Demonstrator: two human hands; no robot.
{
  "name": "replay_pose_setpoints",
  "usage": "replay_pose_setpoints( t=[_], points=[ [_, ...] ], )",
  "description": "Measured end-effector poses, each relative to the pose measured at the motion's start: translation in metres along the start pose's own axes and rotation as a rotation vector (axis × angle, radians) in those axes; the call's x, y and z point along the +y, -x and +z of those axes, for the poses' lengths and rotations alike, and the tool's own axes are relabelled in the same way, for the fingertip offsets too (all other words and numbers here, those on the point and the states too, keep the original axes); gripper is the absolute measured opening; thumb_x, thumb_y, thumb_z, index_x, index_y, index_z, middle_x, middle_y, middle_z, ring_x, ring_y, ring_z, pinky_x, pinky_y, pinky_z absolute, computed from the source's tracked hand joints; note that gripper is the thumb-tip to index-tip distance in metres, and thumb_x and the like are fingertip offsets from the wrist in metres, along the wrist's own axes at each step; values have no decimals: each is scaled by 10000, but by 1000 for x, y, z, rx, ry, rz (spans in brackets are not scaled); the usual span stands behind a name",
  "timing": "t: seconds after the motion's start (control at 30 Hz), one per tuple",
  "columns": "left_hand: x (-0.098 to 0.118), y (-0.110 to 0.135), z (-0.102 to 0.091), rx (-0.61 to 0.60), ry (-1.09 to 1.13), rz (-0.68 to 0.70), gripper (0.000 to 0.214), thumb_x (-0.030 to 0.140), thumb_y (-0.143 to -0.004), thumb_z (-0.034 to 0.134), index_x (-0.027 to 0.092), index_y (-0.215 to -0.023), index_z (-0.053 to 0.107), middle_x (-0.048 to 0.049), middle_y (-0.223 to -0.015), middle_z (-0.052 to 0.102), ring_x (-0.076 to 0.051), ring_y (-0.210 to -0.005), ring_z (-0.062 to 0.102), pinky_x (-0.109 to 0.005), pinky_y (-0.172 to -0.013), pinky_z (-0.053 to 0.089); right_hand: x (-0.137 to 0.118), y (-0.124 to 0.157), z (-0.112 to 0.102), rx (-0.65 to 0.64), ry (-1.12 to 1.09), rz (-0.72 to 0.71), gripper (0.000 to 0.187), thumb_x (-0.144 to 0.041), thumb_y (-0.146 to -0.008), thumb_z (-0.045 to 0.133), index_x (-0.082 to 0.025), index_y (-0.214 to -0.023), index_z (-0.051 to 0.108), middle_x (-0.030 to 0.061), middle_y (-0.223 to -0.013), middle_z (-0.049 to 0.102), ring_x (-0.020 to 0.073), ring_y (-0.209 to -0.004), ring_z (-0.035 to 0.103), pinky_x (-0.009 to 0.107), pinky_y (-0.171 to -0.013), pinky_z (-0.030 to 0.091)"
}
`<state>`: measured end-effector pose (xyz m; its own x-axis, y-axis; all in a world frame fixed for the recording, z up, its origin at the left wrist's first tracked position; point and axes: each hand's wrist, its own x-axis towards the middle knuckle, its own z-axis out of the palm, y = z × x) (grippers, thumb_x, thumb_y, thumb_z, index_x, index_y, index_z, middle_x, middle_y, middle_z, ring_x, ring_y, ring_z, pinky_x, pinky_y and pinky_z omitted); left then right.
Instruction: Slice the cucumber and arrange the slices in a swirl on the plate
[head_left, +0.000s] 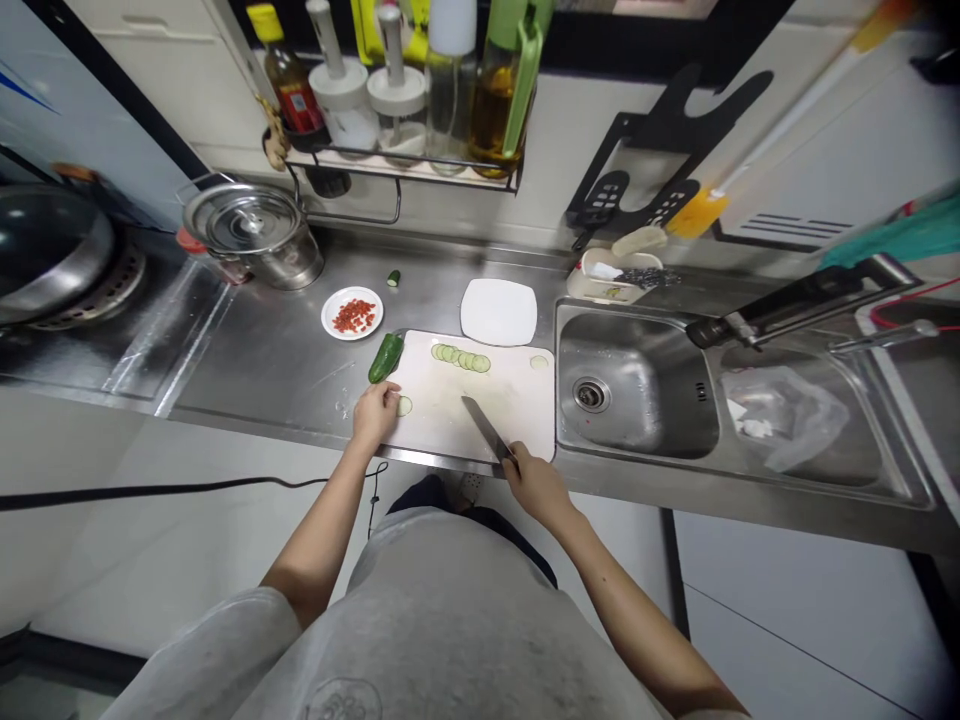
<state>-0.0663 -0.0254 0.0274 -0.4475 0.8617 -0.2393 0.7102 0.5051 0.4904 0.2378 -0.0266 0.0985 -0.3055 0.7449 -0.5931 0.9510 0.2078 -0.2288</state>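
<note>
My right hand (534, 480) is wrapped round the handle of a kitchen knife (486, 428), whose blade points up and left over the white cutting board (442, 425). At the board's left edge, my left hand (375, 412) has its fingers drawn together beside a single cucumber slice (405, 406); whatever they pinch, if anything, is hidden. Just above that hand lies a piece of cucumber (386, 358), partly off the board. A row of overlapping cucumber slices (460, 358) stretches along the top of the board. One more slice (538, 362) sits in its upper right corner.
Behind the board are a white square plate (499, 312), a round plate (328, 318) of chopped red pieces and a cucumber end (394, 278). A sink (637, 400) with a faucet (795, 300) adjoins on the right. Left stand a steel pot (289, 260) and a wok (52, 260).
</note>
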Motion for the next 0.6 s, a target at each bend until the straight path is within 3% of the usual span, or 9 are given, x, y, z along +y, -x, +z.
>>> replay_pose_setpoints(
  t=[0.13, 0.33, 0.43, 0.6],
  points=[
    [40, -5, 15, -34, 75, 119, 280, 277, -859, 509, 223, -1093, 652, -47, -1010, 665, -171, -895, 604, -282, -879, 447, 15, -1, 0, 41, -39, 73, 303, -308, -997, 336, -174, -1251, 432, 103, -988, 702, 218, -882, 651, 266, -658, 317],
    [114, -32, 49, -79, 2, 236, 339, 316, -872, 513, 226, -1179, 623, -90, -1133, 618, -243, -1094, 548, -349, -963, 413, 29, -2, 0, 81, -40, 129, 265, -320, -1001, 328, -192, -1192, 460, 87, -959, 703, 215, -861, 652, 259, -636, 297],
    [132, -46, 60, -96, -93, 243, 359, 330, -878, 502, 238, -1208, 611, -111, -1171, 589, -275, -1126, 527, -389, -969, 397, 33, 1, 0, 90, -51, 140, 268, -317, -998, 332, -188, -1190, 469, 86, -955, 705, 216, -868, 654, 258, -630, 293],
    [139, -58, 68, -116, -143, 281, 335, 332, -881, 490, 251, -1176, 629, -105, -1128, 577, -270, -1095, 537, -385, -945, 403, 38, 8, 3, 87, -91, 164, 286, -312, -998, 331, -182, -1215, 466, 89, -967, 705, 219, -880, 655, 259, -636, 303]
  ],
)
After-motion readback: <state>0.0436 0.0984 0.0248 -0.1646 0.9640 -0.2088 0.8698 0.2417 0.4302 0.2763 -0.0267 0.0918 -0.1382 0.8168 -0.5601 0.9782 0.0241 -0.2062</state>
